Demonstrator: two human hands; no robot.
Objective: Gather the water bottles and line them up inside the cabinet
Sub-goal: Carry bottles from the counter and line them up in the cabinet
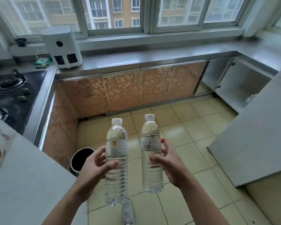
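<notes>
I carry two clear water bottles with white caps upright above the tiled floor. My left hand (pixel 96 164) grips the left water bottle (pixel 116 153) around its label. My right hand (pixel 167 161) grips the right water bottle (pixel 151 150) around its middle. An open white cabinet (pixel 234 85) stands under the counter at the right, its door (pixel 253 135) swung out toward me. Something small and pale, too blurred to name, lies on the cabinet's floor.
A dark round bin (pixel 81 158) stands on the floor by the left counter. A gas stove (pixel 11 90) sits at the left, and a white appliance (pixel 62 46) stands on the counter under the window. Closed orange patterned cabinet doors (pixel 123 91) line the far side.
</notes>
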